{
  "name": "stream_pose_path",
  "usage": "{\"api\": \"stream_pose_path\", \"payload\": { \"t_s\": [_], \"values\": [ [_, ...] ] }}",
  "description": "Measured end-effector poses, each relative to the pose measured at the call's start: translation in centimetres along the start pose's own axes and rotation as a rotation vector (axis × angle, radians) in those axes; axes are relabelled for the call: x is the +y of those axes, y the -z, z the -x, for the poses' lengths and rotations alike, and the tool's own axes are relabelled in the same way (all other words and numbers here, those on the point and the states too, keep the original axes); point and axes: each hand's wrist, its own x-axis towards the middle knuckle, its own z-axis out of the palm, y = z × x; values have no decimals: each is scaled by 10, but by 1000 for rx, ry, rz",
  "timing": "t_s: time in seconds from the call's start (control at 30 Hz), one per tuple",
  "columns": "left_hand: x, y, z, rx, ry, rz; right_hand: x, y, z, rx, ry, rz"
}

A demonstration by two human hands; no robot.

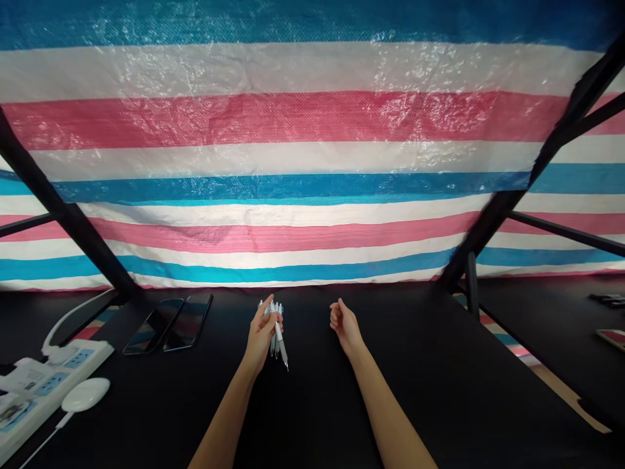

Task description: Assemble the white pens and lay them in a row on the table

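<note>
A white power strip [49,391] and a white corded oval device [85,394] sit at the left of a black table [390,404], just beside two smartphones [170,324] lying face up. At centre, a person's left hand [261,335] closes around a bundle of white retractable pens [276,327], its fingers wrapped snugly and one pen [282,346] angling out below the grip. The right hand [344,324], curled into a loose, narrow fist, holds nothing visible and stands apart from the pens, beneath a striped tarpaulin [293,117].
</note>
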Motion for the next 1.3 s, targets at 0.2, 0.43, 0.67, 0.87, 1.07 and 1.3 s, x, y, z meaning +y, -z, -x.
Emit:
{"api": "stream_pose_path", "payload": {
  "t_s": [0.2,0.43,0.67,0.87,1.07,1.3],
  "values": [
    [2,-1,0,33,27,-3,-1,-1,0,19,-20,-26],
    [0,1,0,11,26,-4,-4,1,0,36,-27,-90],
    [0,1,0,14,17,29,-3,4,-3,48,1,-40],
    [2,1,0,-3,46,20,-2,5,-3,38,34,-35],
    [1,2,0,11,44,-7,-3,4,-2,60,8,-103],
    [-2,0,1,-43,48,-32,-2,5,-4,63,14,-93]
  ]
}}
